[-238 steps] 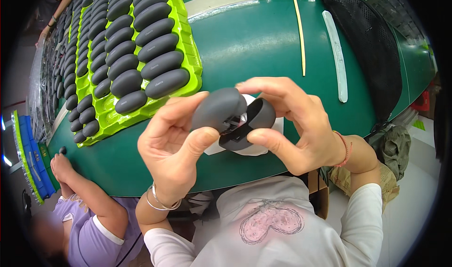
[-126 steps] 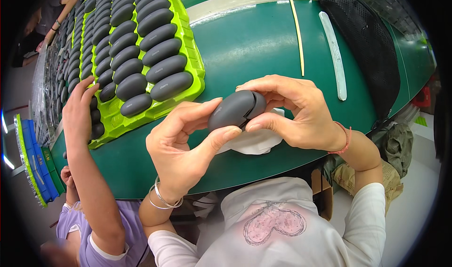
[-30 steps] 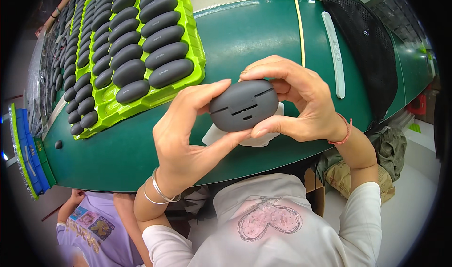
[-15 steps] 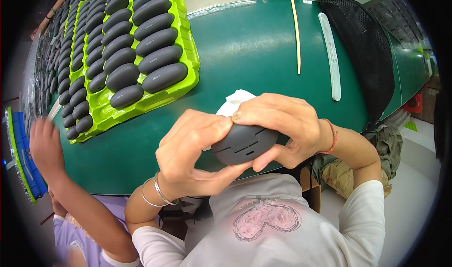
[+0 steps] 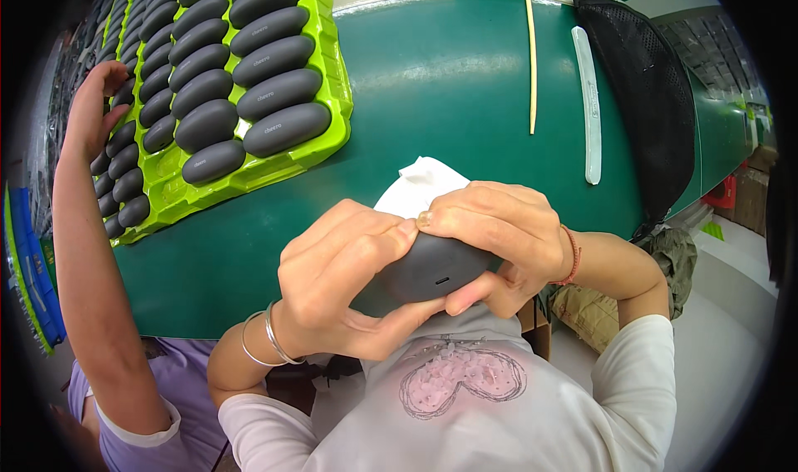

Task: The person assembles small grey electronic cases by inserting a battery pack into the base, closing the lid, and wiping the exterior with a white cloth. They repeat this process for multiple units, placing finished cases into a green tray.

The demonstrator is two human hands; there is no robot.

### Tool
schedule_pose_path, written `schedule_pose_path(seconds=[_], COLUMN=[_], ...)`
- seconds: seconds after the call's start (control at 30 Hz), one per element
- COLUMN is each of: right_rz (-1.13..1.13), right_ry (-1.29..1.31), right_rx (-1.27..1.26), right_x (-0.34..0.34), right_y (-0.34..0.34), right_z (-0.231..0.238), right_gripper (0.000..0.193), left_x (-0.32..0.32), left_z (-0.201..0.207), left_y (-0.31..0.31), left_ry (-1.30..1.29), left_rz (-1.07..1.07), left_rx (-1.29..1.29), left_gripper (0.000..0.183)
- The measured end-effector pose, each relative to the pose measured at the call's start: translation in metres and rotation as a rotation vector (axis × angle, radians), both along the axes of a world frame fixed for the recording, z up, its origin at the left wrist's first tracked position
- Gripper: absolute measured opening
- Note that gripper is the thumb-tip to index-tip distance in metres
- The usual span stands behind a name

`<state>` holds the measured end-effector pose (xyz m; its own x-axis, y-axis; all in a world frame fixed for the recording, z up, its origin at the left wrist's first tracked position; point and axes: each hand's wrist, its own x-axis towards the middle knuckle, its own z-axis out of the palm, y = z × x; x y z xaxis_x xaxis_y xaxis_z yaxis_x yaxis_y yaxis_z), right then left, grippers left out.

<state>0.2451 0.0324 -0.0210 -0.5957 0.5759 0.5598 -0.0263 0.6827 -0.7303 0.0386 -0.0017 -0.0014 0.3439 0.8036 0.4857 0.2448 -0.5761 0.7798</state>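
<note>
Just above the table's near edge, I hold a smooth dark grey oval case (image 5: 432, 264) between both hands. A small slot shows low on its side. My left hand (image 5: 341, 276) is closed around its left end, with the fingertips along the top edge and the thumb beneath. My right hand (image 5: 503, 243) grips the right end the same way, and the fingertips of both hands meet at the top. A crumpled white cloth (image 5: 418, 185) sits right behind the case, partly hidden by my fingers; whether I hold it too is unclear.
A bright green tray (image 5: 274, 172) with rows of similar dark oval cases (image 5: 287, 129) lies at left; a co-worker's hand (image 5: 96, 110) reaches into it. On the green table (image 5: 449, 81) are a thin wooden stick (image 5: 530, 64), a pale strip (image 5: 588, 106) and a black mesh pouch (image 5: 644, 98).
The case has turned in my hands: dark slits on its face no longer show, while the small slot still does. The co-worker's hand has moved farther away, onto the tray.
</note>
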Motion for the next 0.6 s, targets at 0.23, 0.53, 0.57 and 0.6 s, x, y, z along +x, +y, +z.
schedule_pose_path(seconds=[0.23, 0.53, 0.57, 0.6], right_rz=[0.041, -0.078, -0.063, -0.043], right_ry=[0.124, 0.16, 0.179, 0.198], right_rx=[-0.25, -0.901, -0.908, -0.917], right_x=[0.0, 0.01, 0.01, 0.009], right_y=[0.012, 0.014, 0.015, 0.017], right_z=[0.005, 0.016, 0.014, 0.013], right_gripper=[0.053, 0.034, 0.035, 0.035], left_x=[0.005, 0.009, 0.009, 0.008], left_z=[0.0, -0.006, -0.005, -0.004], left_y=[0.0, -0.006, -0.007, -0.007], left_ry=[0.015, 0.094, 0.096, 0.1], left_rz=[0.169, 0.112, 0.11, 0.111], left_rx=[0.097, 0.191, 0.182, 0.171], left_gripper=[0.061, 0.079, 0.08, 0.08])
